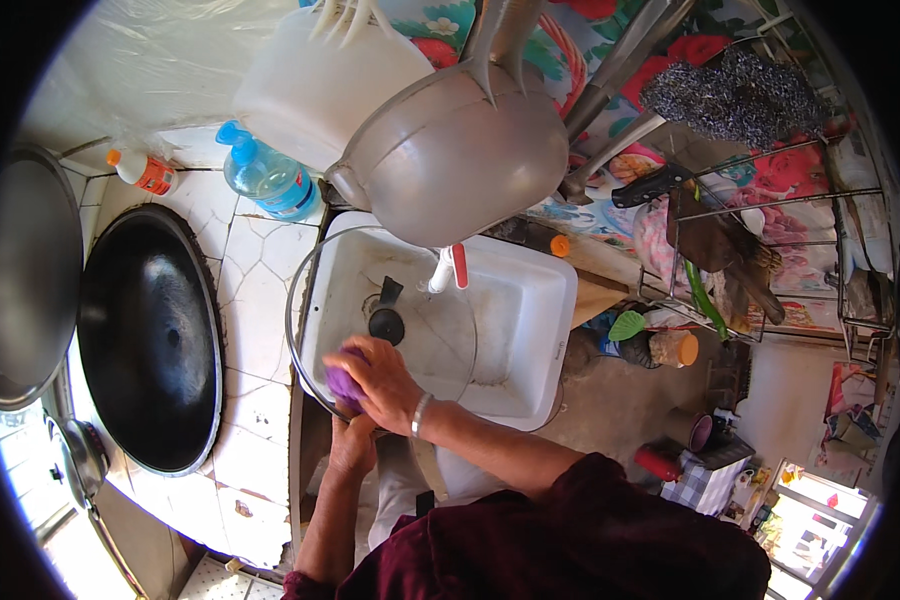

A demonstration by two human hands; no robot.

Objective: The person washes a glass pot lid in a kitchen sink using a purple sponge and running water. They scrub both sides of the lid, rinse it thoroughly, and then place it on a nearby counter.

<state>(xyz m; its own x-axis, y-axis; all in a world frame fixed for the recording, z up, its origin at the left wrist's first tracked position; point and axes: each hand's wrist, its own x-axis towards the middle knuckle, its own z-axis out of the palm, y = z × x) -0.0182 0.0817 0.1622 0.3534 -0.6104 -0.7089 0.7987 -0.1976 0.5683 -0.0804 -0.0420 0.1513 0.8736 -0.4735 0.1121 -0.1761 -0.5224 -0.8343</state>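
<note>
Over the near left corner of a white sink [562,330], my right hand [386,382] presses a purple cloth [345,379] against a large round glass lid with a metal rim [294,300]. My left hand [354,444] grips the lid's near edge, its fingertips partly hidden by the right hand and the cloth. Through the clear glass show the sink's basin and a black round piece [386,326] at its drain. A white tap with a red handle [459,266] points down over the basin. A silver bracelet circles my right wrist.
On the tiled counter [251,300] at left sit a black wok [150,337], a large round metal lid [26,277] and a blue pump bottle [270,176]. A metal pot [457,150] hangs above the tap. A wire rack [765,199] holding a black-handled knife [652,187] is at right.
</note>
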